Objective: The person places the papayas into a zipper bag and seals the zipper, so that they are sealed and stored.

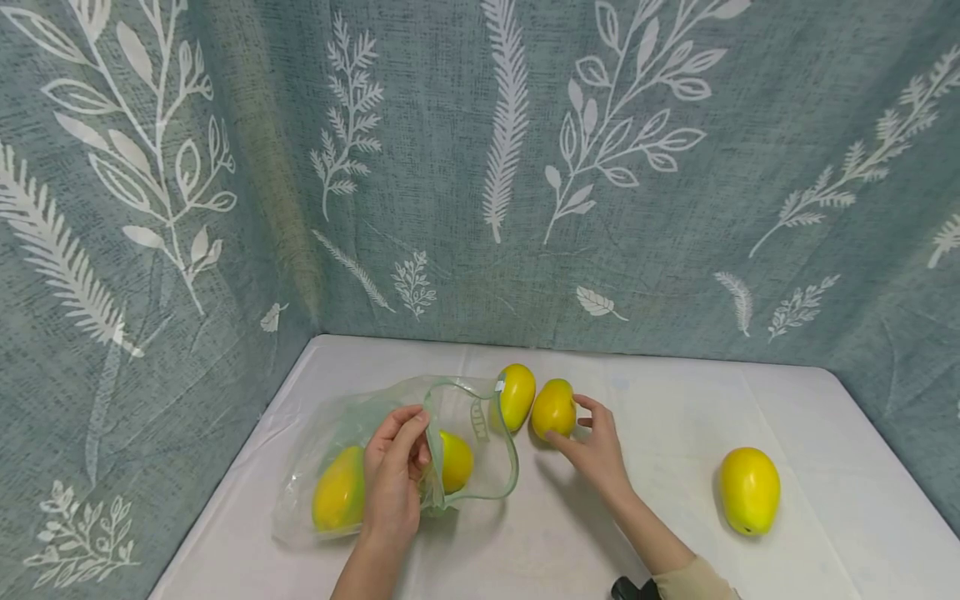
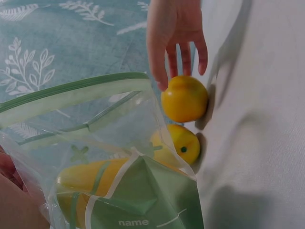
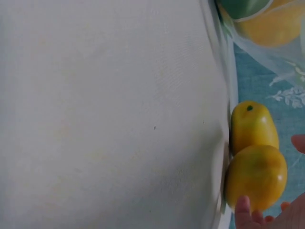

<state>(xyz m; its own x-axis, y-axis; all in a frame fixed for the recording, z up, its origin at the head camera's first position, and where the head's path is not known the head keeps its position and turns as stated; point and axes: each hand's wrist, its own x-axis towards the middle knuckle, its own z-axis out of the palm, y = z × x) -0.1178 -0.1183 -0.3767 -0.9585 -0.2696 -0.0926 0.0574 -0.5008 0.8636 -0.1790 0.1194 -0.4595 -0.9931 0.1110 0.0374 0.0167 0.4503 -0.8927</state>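
Observation:
My left hand [image 1: 393, 479] pinches the rim of a clear zip-top bag [image 1: 480, 497] with a green edge, its mouth gaping to the right. Inside the bag lie a yellow-green mango [image 1: 339, 493] on the left and another mango [image 1: 456, 462] nearer the mouth, partly hidden by my hand. My right hand [image 1: 596, 454] reaches round a yellow mango [image 1: 553, 410] on the table, fingers spread and fairly straight, fingertips at its sides. Against that one, on its left, sits another mango [image 1: 517, 393], overlapped by the bag's rim. Green print reading "name" shows on the bag [image 2: 138, 200] in the left wrist view.
A single mango [image 1: 750, 492] lies at the right of the white-covered table [image 1: 660, 383]. A blue-green curtain [image 1: 450, 167] with white leaf patterns hangs behind and beside the table. Near my right sleeve [image 1: 693, 579] is a small black object [image 1: 633, 589].

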